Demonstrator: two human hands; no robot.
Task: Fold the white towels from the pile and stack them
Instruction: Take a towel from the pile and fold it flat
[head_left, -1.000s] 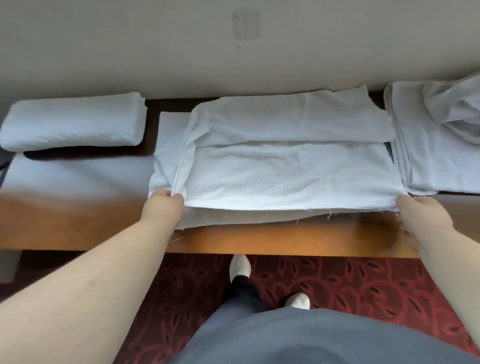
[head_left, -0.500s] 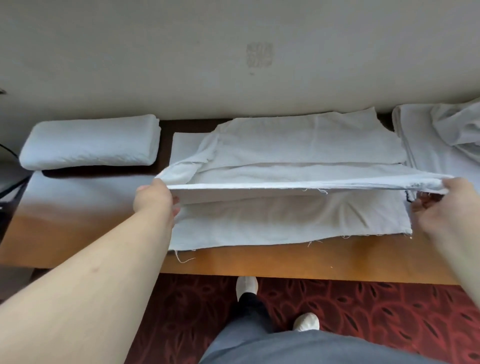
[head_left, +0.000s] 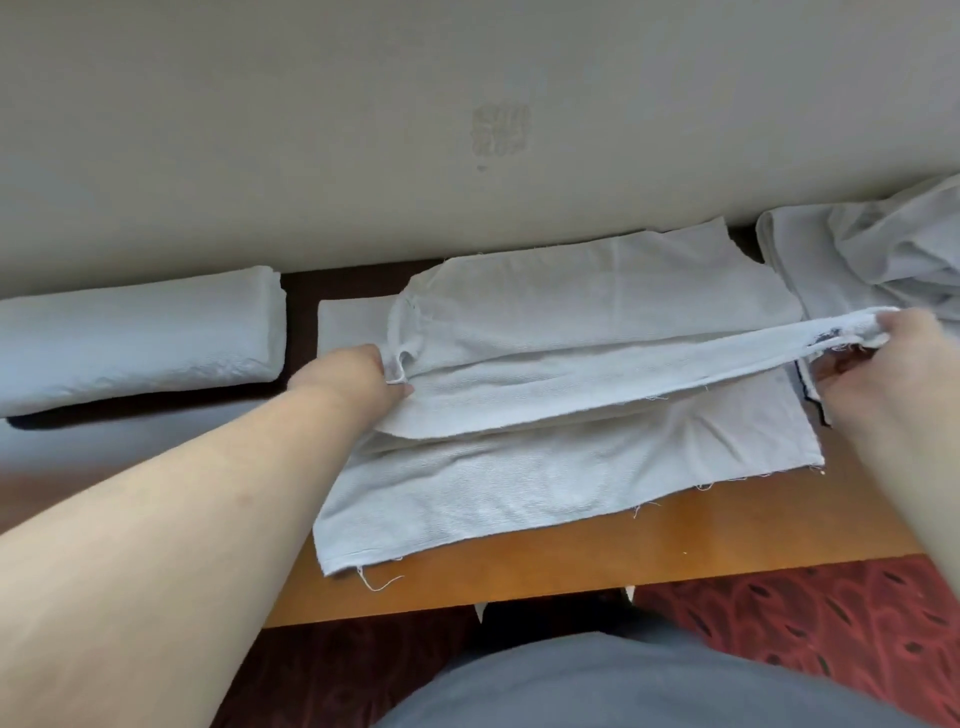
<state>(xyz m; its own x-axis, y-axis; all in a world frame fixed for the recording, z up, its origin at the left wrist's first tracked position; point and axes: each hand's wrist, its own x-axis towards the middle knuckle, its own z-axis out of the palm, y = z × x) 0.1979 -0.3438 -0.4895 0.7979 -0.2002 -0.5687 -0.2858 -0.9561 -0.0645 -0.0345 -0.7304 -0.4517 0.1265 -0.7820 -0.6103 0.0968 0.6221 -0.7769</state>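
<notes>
A white towel (head_left: 545, 467) lies spread on the wooden table (head_left: 571, 561), its near half flat. My left hand (head_left: 358, 379) pinches the folded edge at the towel's left side. My right hand (head_left: 883, 364) grips the same edge at the right and holds it raised above the lower layer. The lifted fold (head_left: 597, 374) stretches between both hands over the towel's middle. A folded white towel (head_left: 140, 338) lies at the far left by the wall. The pile of loose white towels (head_left: 883, 249) sits at the far right.
A beige wall (head_left: 467, 130) runs right behind the table. A red patterned carpet (head_left: 805, 623) lies below the table's front edge. My grey-clad legs and a white shoe tip show at the bottom.
Both hands lifted the towel's near edge off the table and carried it away from me, over the middle. The near half now lies uncovered and flat.
</notes>
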